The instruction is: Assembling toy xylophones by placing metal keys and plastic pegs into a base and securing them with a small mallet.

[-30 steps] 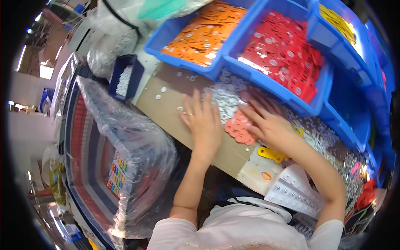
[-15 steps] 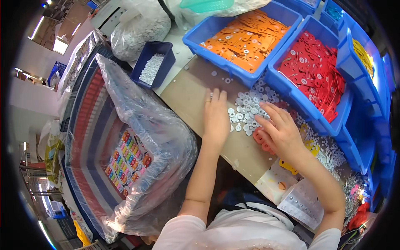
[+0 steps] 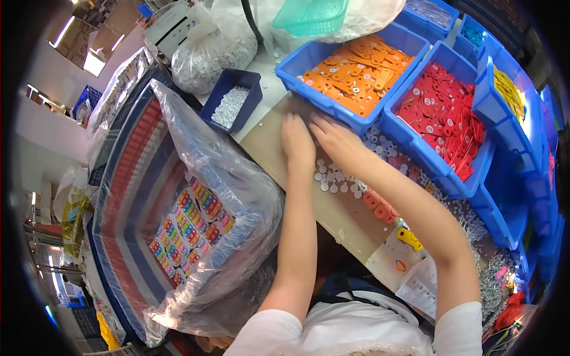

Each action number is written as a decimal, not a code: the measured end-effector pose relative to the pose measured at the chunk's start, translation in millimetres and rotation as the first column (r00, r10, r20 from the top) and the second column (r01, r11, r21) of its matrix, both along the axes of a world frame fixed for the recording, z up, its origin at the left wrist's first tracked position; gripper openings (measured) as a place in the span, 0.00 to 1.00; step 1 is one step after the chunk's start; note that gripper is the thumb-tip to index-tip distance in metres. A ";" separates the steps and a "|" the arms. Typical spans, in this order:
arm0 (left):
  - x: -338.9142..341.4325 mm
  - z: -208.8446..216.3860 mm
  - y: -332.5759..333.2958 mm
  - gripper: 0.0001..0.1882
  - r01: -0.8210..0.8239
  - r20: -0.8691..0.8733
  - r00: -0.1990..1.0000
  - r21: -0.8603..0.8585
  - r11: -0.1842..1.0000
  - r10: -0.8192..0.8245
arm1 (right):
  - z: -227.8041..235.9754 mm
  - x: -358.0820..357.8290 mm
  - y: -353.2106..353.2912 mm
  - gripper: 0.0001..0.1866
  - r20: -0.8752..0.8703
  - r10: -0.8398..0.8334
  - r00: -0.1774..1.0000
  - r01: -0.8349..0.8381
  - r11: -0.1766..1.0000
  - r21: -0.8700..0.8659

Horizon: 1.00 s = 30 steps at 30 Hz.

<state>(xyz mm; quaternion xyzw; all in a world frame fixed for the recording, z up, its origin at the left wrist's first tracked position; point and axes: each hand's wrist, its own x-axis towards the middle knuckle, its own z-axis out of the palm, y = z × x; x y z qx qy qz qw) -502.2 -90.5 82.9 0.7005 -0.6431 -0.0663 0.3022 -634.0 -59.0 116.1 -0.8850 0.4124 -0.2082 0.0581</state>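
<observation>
My left hand point(image 3: 298, 141) rests near the far end of the tan board point(image 3: 267, 139), its fingers bent and drawn together. Whatever lies beneath those fingers is hidden. Close beside it on the right is my right hand point(image 3: 337, 142), reaching across with its fingertips a little apart and no object visible in them. Under and beside my right forearm spread small white round plastic pieces point(image 3: 334, 177). Coral-red plastic tags with holes point(image 3: 380, 205) lie nearer to me, and a yellow tag point(image 3: 409, 238) lies beyond them to the right.
Blue bins of orange tags point(image 3: 362, 71) and red tags point(image 3: 442, 113) border the far right. A small navy bin of white pieces point(image 3: 231, 107) stands left of my hands. Further left is a plastic-lined striped bag point(image 3: 136, 207) holding colourful carded items. A clear tray point(image 3: 418, 288) sits near my body.
My right hand has left the white pieces and moved far and left, close to my left hand. My left hand has shifted slightly away from me, its fingers now more bent. The view has shifted a little.
</observation>
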 end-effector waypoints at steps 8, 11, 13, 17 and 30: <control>12.4 15.9 38.2 0.10 0.087 -0.049 0.994 -0.155 0.984 -0.096 | -22.9 30.6 -25.8 0.06 -0.341 -0.165 0.926 0.003 0.904 -0.428; 8.5 9.3 34.0 0.09 0.119 -0.100 0.981 -0.368 0.922 -0.167 | -13.7 17.4 -1.7 0.06 -0.240 -0.152 0.959 0.047 0.919 -0.392; -1.3 4.3 35.0 0.09 0.094 -0.192 0.969 -0.303 0.948 -0.157 | -1.3 -1.3 26.5 0.07 -0.107 -0.211 0.972 0.170 0.937 -0.304; -28.8 47.7 76.8 0.10 0.190 -0.764 0.608 -0.126 0.974 -0.217 | 48.6 -69.8 110.4 0.08 0.345 -0.271 0.899 0.340 0.927 -0.157; -109.1 39.1 214.1 0.09 0.868 -0.233 0.439 -0.139 0.477 -0.868 | 60.4 -159.4 341.2 0.06 0.318 -0.871 0.374 0.712 0.489 0.504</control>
